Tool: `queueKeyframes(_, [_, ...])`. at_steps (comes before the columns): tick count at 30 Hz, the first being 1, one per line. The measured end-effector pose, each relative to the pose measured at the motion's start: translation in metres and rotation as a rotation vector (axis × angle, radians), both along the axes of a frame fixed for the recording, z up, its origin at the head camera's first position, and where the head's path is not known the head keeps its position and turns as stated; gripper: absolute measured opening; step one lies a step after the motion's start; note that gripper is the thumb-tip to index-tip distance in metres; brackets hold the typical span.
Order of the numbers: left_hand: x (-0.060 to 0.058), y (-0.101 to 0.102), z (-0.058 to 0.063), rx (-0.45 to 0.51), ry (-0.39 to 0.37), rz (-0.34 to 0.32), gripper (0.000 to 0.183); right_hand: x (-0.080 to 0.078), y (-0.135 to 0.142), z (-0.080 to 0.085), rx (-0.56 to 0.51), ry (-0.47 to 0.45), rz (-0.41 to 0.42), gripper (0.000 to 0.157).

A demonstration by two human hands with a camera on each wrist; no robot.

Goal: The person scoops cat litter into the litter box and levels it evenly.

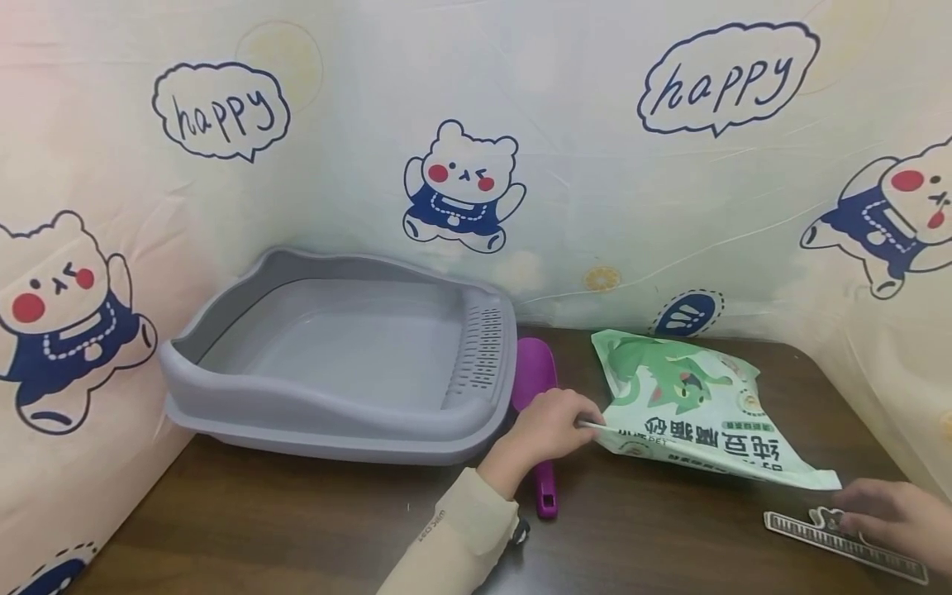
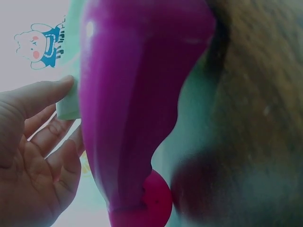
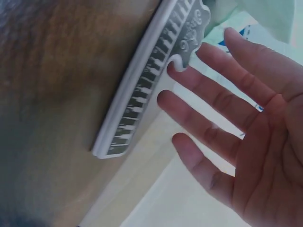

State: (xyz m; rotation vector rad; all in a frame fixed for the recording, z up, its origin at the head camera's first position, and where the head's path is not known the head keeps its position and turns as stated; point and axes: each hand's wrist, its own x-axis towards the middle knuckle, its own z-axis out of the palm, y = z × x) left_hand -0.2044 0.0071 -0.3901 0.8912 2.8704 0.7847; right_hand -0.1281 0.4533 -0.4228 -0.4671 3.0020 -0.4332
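My left hand [image 1: 546, 426] pinches the near left corner of a green-and-white cat litter bag [image 1: 692, 392], which lies on the table with its printing upside down. A purple litter scoop [image 1: 547, 487] lies beneath this wrist and fills much of the left wrist view. At the lower right, my right hand [image 1: 896, 514] hovers by a flat strip with a piano-key pattern [image 1: 818, 533] and a small grey figure on its edge. The right wrist view has the fingers of this hand [image 3: 260, 137] spread and loosely extended, tips overlapping the strip's edge.
A large grey litter box [image 1: 327, 417] with a slotted end stands to the left, close beside the scoop. Behind the brown wooden table [image 1: 297, 529] hangs a pale curtain [image 1: 580, 149] printed with bears and the word "happy".
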Motion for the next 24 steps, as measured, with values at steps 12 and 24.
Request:
queueKeyframes(12, [-0.001, 0.001, -0.003, -0.001, -0.031, -0.065, 0.018, 0.002, -0.032, 0.029, -0.093, 0.348, -0.088, 0.011])
queueKeyframes(24, [-0.001, 0.001, -0.001, -0.01, -0.001, -0.128, 0.023, -0.006, -0.067, 0.048, -0.051, 0.377, -0.039, 0.01])
